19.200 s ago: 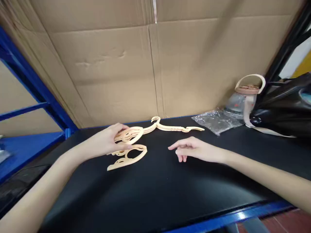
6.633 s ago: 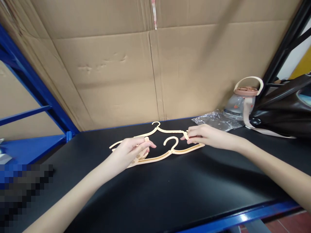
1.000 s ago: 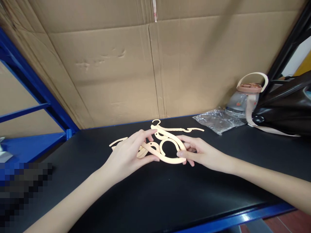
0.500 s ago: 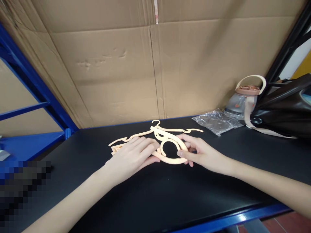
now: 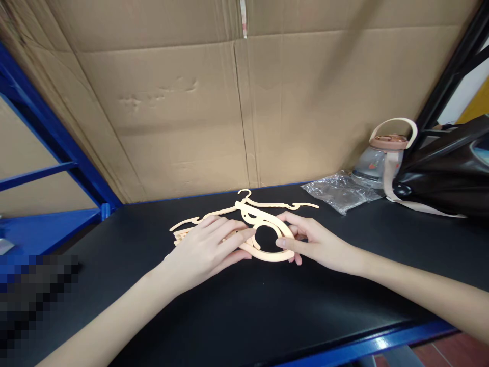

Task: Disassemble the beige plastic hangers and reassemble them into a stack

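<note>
Between my hands is a cream folding clothes hanger (image 5: pixel 272 255), its arms curved and its round hook showing in the middle. My right hand (image 5: pixel 315 242) grips its right end, thumb on top and fingers behind. My left hand (image 5: pixel 214 242) is closed around its left side and hides that part. Behind it on the black table lies an unfolded cream hanger (image 5: pixel 267 204), hook pointing to the back and arms spread. More folded cream hangers (image 5: pixel 179 235) poke out past my left hand, mostly covered by it.
A crumpled clear plastic bag (image 5: pixel 340 191) lies at the back right. Beside it stand a clear bottle (image 5: pixel 378 160) with a pink lid and strap, and a black bag (image 5: pixel 451 163). A cardboard wall (image 5: pixel 171 117) rises behind the table (image 5: pixel 237 316); a blue metal frame (image 5: pixel 72 137) is at the left.
My left index finger has shifted slightly along the held hanger, which has tilted a little. Both hands keep their hold, and the unfolded hanger stays in place.
</note>
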Motion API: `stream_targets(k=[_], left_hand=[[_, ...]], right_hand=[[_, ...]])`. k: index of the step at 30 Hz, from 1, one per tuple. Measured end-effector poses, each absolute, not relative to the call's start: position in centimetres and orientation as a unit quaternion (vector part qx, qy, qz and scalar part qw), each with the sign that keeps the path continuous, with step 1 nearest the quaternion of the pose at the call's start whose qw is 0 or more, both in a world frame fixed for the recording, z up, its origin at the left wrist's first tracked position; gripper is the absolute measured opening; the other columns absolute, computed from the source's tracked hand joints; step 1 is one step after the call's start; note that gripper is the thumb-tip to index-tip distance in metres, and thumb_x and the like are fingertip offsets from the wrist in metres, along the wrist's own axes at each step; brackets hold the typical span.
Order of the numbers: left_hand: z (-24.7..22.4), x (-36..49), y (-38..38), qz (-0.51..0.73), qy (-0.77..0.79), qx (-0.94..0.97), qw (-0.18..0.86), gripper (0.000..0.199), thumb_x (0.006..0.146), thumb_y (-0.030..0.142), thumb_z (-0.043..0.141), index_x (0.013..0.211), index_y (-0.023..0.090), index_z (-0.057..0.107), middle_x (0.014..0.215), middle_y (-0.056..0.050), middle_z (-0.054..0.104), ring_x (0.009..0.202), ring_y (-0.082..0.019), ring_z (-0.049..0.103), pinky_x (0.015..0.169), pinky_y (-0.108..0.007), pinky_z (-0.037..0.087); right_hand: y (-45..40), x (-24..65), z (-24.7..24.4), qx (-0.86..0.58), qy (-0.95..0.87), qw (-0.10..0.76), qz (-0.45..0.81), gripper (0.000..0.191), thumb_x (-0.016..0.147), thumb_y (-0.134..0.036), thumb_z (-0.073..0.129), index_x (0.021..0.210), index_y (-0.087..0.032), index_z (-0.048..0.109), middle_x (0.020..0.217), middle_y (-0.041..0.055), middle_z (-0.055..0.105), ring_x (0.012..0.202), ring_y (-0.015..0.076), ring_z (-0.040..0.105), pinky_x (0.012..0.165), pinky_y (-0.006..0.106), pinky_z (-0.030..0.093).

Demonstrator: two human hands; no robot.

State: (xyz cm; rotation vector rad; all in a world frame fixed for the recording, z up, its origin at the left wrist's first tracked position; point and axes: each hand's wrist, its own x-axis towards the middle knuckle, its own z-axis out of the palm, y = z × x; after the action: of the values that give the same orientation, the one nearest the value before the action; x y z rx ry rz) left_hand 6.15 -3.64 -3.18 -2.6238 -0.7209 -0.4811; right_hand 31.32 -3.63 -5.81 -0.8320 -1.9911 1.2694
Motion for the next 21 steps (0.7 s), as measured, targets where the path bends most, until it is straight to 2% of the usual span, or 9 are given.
stream_targets(k=[5, 8, 11, 13, 17, 21], left_hand=[[-3.4, 5.8, -3.6, -0.188, -0.252, -0.926, 0.209, 0.032, 0.089, 0.034, 0.054, 0.119, 0.024, 0.057, 0.115, -0.008, 0.065, 0.105, -0.025, 0.059, 0.091, -0.037, 0.043], [-3.3, 5.6, -3.7, -0.203, -0.236, -0.921, 0.235, 0.047, 0.085, 0.038, 0.059, 0.128, 0.022, 0.051, 0.128, -0.013, 0.057, 0.118, -0.030, 0.051, 0.094, -0.041, 0.042], [-3.1, 5.9, -4.1, -0.169, -0.216, -0.938, 0.213, 0.065, 0.080, 0.047, 0.062, 0.135, 0.018, 0.042, 0.137, -0.017, 0.048, 0.125, -0.033, 0.045, 0.101, -0.046, 0.036], [-3.1, 6.3, -4.3, -0.140, -0.216, -0.948, 0.187, 0.071, 0.077, 0.047, 0.063, 0.137, 0.016, 0.039, 0.134, -0.016, 0.052, 0.121, -0.034, 0.049, 0.101, -0.047, 0.036], [-2.9, 6.3, -4.2, -0.132, -0.243, -0.950, 0.146, 0.070, 0.073, 0.038, 0.064, 0.134, 0.013, 0.042, 0.120, -0.015, 0.061, 0.107, -0.031, 0.057, 0.095, -0.043, 0.041], [-1.2, 3.7, -2.3, -0.150, -0.395, -0.904, 0.071, 0.061, 0.073, 0.043, 0.061, 0.128, 0.019, 0.049, 0.112, -0.010, 0.064, 0.099, -0.028, 0.060, 0.086, -0.038, 0.046]], right_hand=[[-3.5, 31.3, -5.9, -0.327, -0.763, 0.303, 0.468, 0.032, 0.090, -0.038, 0.054, 0.115, -0.019, 0.050, 0.063, -0.0045, 0.055, 0.051, 0.0086, 0.053, 0.049, 0.019, 0.045], [-3.4, 31.4, -5.9, -0.316, -0.768, 0.286, 0.477, 0.037, 0.089, -0.037, 0.055, 0.121, -0.019, 0.049, 0.064, -0.0045, 0.055, 0.053, 0.0086, 0.053, 0.049, 0.019, 0.046], [-3.8, 31.3, -5.7, -0.298, -0.788, 0.252, 0.476, 0.038, 0.089, -0.036, 0.055, 0.124, -0.020, 0.050, 0.066, -0.0040, 0.056, 0.056, 0.0093, 0.055, 0.050, 0.019, 0.047], [-4.1, 31.2, -5.5, -0.288, -0.807, 0.232, 0.460, 0.038, 0.090, -0.035, 0.055, 0.124, -0.020, 0.051, 0.064, -0.0044, 0.056, 0.056, 0.0092, 0.055, 0.051, 0.019, 0.046], [-3.9, 31.4, -5.5, -0.284, -0.836, 0.232, 0.409, 0.042, 0.092, -0.038, 0.050, 0.131, -0.020, 0.048, 0.064, -0.0045, 0.057, 0.055, 0.0094, 0.055, 0.055, 0.021, 0.044], [-1.3, 33.0, -5.8, -0.349, -0.843, 0.291, 0.288, 0.047, 0.095, -0.042, 0.042, 0.137, -0.021, 0.039, 0.082, 0.0015, 0.063, 0.075, 0.0149, 0.060, 0.071, 0.030, 0.047]])
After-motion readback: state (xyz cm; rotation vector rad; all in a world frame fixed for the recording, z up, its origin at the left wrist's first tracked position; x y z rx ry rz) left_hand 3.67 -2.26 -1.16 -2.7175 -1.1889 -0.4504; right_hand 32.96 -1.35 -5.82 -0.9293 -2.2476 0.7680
